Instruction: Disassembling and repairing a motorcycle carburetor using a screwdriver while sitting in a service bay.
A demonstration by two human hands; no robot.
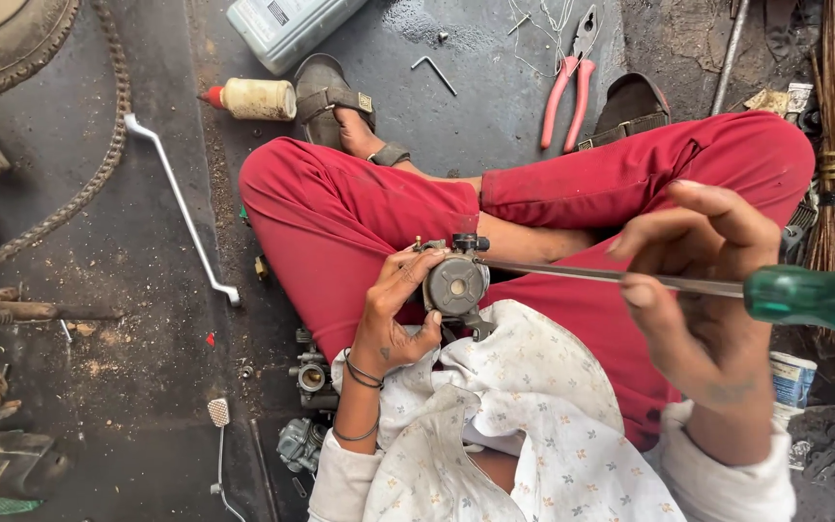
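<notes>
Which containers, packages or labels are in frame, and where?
Jerrycan: top centre on the floor, boxy, grey-green plastic, lying flat, cut off by the frame.
Squeeze bottle: left of the sandalled foot, lying on its side, cream body, red nozzle.
Small tin: right edge beside the right hand, round, white with a blue label.
No signs or screens.

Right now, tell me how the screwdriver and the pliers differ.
The screwdriver has a green handle; the pliers have pink-red grips. The screwdriver is in the right hand, lying level with its tip at the carburetor; the pliers lie untouched on the floor. Both are metal hand tools.
</notes>
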